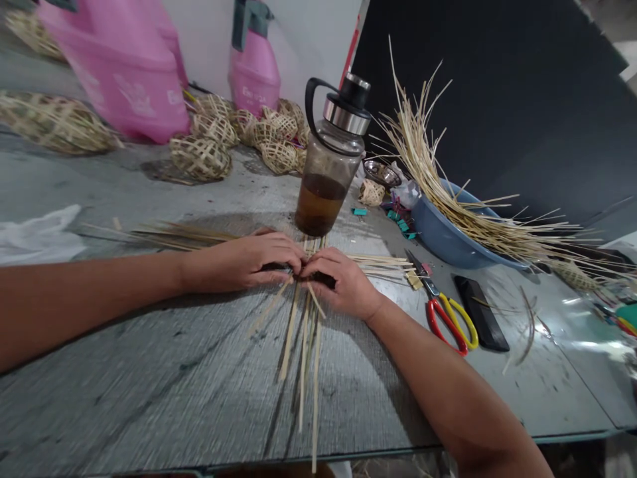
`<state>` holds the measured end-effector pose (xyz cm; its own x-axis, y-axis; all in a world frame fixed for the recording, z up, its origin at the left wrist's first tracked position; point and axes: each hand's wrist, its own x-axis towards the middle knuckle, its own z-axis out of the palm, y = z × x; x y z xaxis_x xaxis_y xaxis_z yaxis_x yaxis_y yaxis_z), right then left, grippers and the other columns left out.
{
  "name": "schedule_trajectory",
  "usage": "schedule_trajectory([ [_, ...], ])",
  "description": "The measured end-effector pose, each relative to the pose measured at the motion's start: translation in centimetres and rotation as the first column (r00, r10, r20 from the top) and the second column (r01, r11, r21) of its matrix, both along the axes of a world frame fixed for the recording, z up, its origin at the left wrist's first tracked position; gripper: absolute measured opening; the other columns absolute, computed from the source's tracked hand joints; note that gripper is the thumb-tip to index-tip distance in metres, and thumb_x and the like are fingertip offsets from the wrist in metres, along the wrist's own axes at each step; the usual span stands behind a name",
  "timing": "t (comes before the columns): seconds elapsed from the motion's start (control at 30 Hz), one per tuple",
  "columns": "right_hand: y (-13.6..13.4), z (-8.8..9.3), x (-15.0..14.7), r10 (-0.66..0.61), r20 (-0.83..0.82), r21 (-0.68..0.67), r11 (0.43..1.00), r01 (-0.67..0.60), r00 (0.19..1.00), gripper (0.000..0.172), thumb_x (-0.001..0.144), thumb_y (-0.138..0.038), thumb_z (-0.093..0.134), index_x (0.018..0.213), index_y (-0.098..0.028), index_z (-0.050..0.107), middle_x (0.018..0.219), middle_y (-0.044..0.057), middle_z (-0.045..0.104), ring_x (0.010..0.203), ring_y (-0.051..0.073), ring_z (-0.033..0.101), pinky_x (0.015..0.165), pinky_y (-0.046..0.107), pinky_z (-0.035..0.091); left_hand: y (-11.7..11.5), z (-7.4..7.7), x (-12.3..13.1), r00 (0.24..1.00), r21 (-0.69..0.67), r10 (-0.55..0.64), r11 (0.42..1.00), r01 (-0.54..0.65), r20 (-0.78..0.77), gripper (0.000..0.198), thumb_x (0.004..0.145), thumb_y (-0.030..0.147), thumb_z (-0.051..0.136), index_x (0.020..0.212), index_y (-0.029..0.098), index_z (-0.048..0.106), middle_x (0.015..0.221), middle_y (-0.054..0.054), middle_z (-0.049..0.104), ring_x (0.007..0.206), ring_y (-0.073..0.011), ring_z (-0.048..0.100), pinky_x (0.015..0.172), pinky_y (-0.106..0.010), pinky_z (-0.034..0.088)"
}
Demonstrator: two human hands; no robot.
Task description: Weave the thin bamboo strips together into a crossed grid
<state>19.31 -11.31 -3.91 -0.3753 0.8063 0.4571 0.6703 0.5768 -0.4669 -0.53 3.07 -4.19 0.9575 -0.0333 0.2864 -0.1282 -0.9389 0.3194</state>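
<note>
My left hand and my right hand meet at the middle of the table, fingers closed in pinches on thin bamboo strips. The strips cross under my fingertips. Several run toward the table's front edge, others stick out to the right past my right hand, and short ends show behind the hands. My fingers hide the crossing point itself. Left of my left hand, more loose strips lie on the table. Directly behind my hands stands a bottle partly filled with brown liquid.
Red-and-yellow-handled scissors and a black phone lie at right. Behind them, a blue basin holds a bundle of long strips. Woven balls and pink spray bottles stand at the back. White plastic lies left.
</note>
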Motion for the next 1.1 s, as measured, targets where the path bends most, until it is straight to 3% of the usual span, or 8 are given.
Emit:
schedule_trajectory([
  [0.17, 0.0, -0.1, 0.1, -0.049, -0.054, 0.012, 0.999, 0.050, 0.997, 0.015, 0.099, -0.031, 0.056, 0.094, -0.020, 0.065, 0.094, 0.006, 0.069, 0.094, 0.018, 0.063, 0.089, 0.033, 0.051, -0.2, 0.1, 0.2, 0.993, 0.088, 0.070, 0.994, -0.062, -0.091, 0.058, 0.098, 0.052, 0.021, 0.109, 0.022, 0.070, 0.123, 0.003, 0.065, 0.123, -0.0100, 0.052, 0.104, -0.032, 0.038],
  [0.37, 0.0, 0.0, 0.1, -0.044, -0.093, 0.038, 0.998, 0.048, 0.995, 0.029, 0.103, -0.038, 0.046, 0.090, -0.019, 0.063, 0.086, 0.006, 0.068, 0.083, 0.017, 0.063, 0.081, 0.029, 0.051, 0.0, -0.1, 0.2, 0.999, 0.026, 0.028, 0.999, -0.026, -0.043, 0.051, 0.098, 0.053, 0.032, 0.107, 0.022, 0.072, 0.122, 0.001, 0.067, 0.122, -0.0127, 0.053, 0.106, -0.036, 0.037],
  [0.57, -0.4, 0.4, 0.1, -0.034, -0.100, 0.011, 0.999, 0.036, 0.994, 0.045, 0.107, -0.042, 0.029, 0.093, -0.019, 0.065, 0.090, 0.006, 0.068, 0.087, 0.016, 0.063, 0.086, 0.031, 0.051, 0.0, 0.0, 0.1, 0.999, -0.025, -0.019, 0.999, 0.020, 0.028, 0.040, 0.099, 0.049, 0.042, 0.105, 0.022, 0.071, 0.119, 0.002, 0.067, 0.119, -0.0140, 0.055, 0.107, -0.035, 0.038],
  [0.8, -0.2, 0.0, 0.2, -0.266, -0.162, 0.145, 0.946, 0.290, 0.950, 0.027, 0.103, -0.032, 0.043, 0.095, -0.020, 0.066, 0.096, 0.008, 0.068, 0.099, 0.020, 0.061, 0.092, 0.035, 0.049, -0.2, 0.0, 0.0, 0.998, -0.012, -0.024, 1.000, 0.024, 0.053, 0.027, 0.101, 0.037, 0.047, 0.106, 0.021, 0.068, 0.126, -0.002, 0.065, 0.121, -0.0162, 0.053, 0.107, -0.036, 0.036],
  [0.97, 0.5, -1.0, 0.7, -0.384, -0.045, 0.004, 0.923, 0.384, 0.922, 0.008, 0.091, -0.018, 0.061, 0.094, -0.020, 0.067, 0.098, 0.007, 0.066, 0.101, 0.022, 0.059, 0.093, 0.038, 0.047, -0.1, -0.4, -0.2, 0.995, 0.030, -0.021, 0.999, 0.018, 0.093, 0.024, 0.101, 0.032, 0.054, 0.119, 0.021, 0.066, 0.134, -0.006, 0.060, 0.126, -0.0198, 0.049, 0.108, -0.035, 0.031],
  [1.1, 0.8, -1.4, 0.9, -0.373, -0.002, -0.026, 0.927, 0.373, 0.928, 0.007, 0.087, -0.014, 0.066, 0.090, -0.020, 0.069, 0.097, 0.006, 0.067, 0.102, 0.022, 0.059, 0.097, 0.039, 0.043, 0.1, -0.5, -0.1, 0.996, 0.030, -0.036, 0.999, 0.034, 0.080, 0.019, 0.100, 0.030, 0.057, 0.114, 0.023, 0.069, 0.130, -0.004, 0.062, 0.120, -0.0197, 0.051, 0.106, -0.033, 0.031],
])
